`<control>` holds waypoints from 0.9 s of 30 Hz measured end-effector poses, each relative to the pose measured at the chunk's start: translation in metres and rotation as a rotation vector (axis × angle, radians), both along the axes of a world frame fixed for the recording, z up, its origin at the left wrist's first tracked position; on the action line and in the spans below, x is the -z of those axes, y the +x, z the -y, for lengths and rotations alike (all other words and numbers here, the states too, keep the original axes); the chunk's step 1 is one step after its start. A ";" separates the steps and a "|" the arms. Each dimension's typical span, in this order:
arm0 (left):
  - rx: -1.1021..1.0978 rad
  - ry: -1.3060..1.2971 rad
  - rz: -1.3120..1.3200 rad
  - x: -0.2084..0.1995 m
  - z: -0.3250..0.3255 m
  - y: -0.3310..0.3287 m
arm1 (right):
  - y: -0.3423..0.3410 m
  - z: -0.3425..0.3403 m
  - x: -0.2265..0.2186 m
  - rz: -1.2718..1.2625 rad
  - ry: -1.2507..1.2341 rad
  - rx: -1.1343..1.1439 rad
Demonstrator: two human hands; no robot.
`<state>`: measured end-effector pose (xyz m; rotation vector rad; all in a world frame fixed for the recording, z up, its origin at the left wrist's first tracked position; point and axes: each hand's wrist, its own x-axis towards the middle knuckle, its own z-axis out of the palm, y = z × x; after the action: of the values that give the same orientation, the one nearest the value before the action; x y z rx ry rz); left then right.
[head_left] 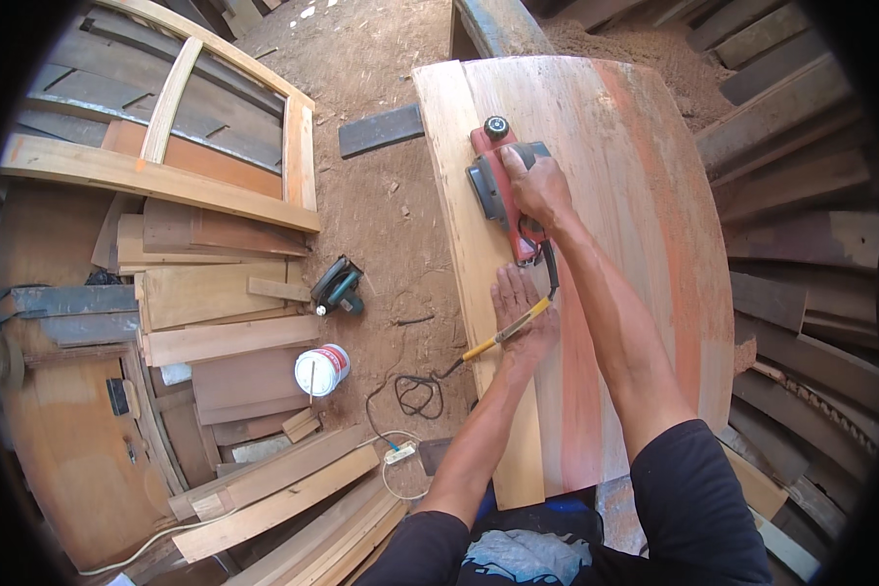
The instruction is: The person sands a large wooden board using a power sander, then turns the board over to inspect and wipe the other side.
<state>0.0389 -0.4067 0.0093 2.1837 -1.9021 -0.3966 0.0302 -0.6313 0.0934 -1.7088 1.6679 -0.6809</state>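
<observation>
A red and dark grey electric hand planer (499,190) rests on a wide wooden panel (615,293) made of joined pale and reddish boards. My right hand (539,186) is wrapped round its handle. Just behind the planer, my left hand (525,314) lies on the panel near its left side, fingers stretched out and holding nothing. The planer's cord (479,350), partly yellow, passes over the back of my left hand and drops off the panel's left edge.
On the dusty ground to the left are a green power tool (340,287), a white bucket (322,370) and an extension socket (398,452). A wooden frame (166,186) leans at the far left above stacked boards (225,293). More planks (791,283) line the right side.
</observation>
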 end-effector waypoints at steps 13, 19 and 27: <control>-0.039 0.031 -0.071 -0.012 0.055 0.008 | 0.023 0.060 -0.002 -0.002 0.014 -0.003; -0.080 0.010 -0.064 -0.021 0.055 0.010 | 0.032 0.082 -0.012 0.018 0.088 -0.023; -0.098 0.114 -0.125 -0.021 0.058 0.009 | 0.050 0.124 -0.016 0.006 0.085 -0.030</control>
<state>0.0482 -0.4651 0.0301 2.2544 -1.7401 -0.6217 0.0798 -0.7549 0.1099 -1.6670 1.6399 -0.5916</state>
